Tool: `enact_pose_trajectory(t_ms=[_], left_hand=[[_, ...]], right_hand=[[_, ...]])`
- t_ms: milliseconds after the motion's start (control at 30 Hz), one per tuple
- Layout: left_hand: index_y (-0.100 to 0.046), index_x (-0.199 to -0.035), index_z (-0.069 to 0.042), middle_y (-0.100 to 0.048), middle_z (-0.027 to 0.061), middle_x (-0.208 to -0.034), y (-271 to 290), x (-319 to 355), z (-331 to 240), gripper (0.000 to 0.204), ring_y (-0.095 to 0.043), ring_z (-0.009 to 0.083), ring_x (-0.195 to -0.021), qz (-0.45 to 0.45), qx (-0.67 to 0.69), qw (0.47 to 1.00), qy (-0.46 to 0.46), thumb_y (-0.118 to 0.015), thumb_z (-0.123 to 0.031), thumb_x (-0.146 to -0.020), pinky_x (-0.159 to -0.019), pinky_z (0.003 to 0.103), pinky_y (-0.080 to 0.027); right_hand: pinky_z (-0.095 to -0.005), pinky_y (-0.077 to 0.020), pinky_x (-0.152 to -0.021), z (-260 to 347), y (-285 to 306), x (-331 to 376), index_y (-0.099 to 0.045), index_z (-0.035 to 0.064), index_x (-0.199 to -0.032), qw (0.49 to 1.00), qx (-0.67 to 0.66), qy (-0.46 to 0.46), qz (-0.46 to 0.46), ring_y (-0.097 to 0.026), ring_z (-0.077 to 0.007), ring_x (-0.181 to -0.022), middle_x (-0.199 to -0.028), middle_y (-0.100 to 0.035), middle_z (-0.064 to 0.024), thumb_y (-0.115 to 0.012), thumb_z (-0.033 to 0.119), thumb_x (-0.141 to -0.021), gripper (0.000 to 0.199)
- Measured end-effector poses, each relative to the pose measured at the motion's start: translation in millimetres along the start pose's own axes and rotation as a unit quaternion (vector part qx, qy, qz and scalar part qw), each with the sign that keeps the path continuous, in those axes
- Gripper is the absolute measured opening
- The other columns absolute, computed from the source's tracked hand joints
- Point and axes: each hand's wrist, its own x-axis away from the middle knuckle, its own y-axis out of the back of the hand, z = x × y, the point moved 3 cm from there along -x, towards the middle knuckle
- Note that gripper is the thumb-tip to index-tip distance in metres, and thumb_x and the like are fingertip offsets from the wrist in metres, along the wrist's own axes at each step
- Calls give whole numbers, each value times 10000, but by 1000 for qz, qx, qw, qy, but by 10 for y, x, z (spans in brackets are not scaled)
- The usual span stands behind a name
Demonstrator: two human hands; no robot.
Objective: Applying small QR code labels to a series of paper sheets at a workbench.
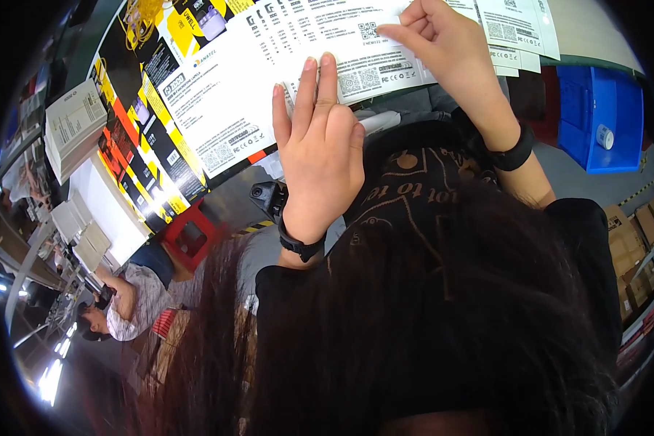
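My left hand (318, 138) lies flat with its fingers together, the fingertips pressing down on the near edge of a white printed label sheet (363, 69). My right hand (439, 40) is further up, thumb and forefinger pinched on a white label on that sheet. Both wrists carry black bands. The sheet rests on flat printed packaging cards (218, 94) in white, black and yellow. My dark hair and black top fill the lower part of the view.
More flat black, yellow and orange cards (134, 156) fan out to the left, beside stacks of white boxes (73, 123). A blue bin (603, 120) stands at the right, a red stool (190, 236) below the table. Another person (123, 301) sits lower left. Cardboard boxes (636, 247) sit far right.
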Motion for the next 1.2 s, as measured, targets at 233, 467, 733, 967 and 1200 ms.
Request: enact_pose_trajectory(t_ms=[233,467,733,967,1200], left_hand=[[-469,-741,-37,-387,206,-1370,-20,7,15,109,-292,323,-1321,4,3,1000,3,-568,-77,-761,-1080,496,-123],[-465,-751,-37,-370,214,-1379,4,-5,2,94,-288,327,-1323,-4,8,1000,-3,-558,-51,-761,-1084,488,-125],[-451,-797,-29,-356,240,-1377,66,56,44,94,-273,354,-1325,-16,65,998,-3,-541,-32,-768,-1082,491,-138],[-433,-809,-16,-352,240,-1382,70,63,23,51,-265,385,-1324,-18,59,998,5,-484,-18,-812,-1076,494,-143],[-453,-806,-20,-363,259,-1363,171,14,26,55,-297,415,-1293,-60,120,991,-17,-507,-28,-797,-1067,497,-180]], right_hand=[[-297,-431,-514,-83,1,14,-454,36,-837,990,82,97,-55,-516,-210,-554,-680,-514,-87,-743,209,-720,357],[-373,-414,-600,-183,-187,-20,-430,35,-858,947,198,195,-164,-496,-320,-691,-809,-452,-141,-595,48,-775,185],[-396,-308,-877,176,-126,93,-444,70,-1154,867,8,487,-107,-456,-249,-1018,-1111,-474,-94,-543,66,-816,352],[-451,-208,-1086,63,84,229,-465,103,-1282,918,241,313,28,-402,-228,-1256,-1317,-480,-54,-546,205,-855,447],[-316,-374,-949,27,430,324,-552,41,-1166,973,-39,219,56,-523,-175,-1088,-1131,-594,-89,-597,134,-822,359]])
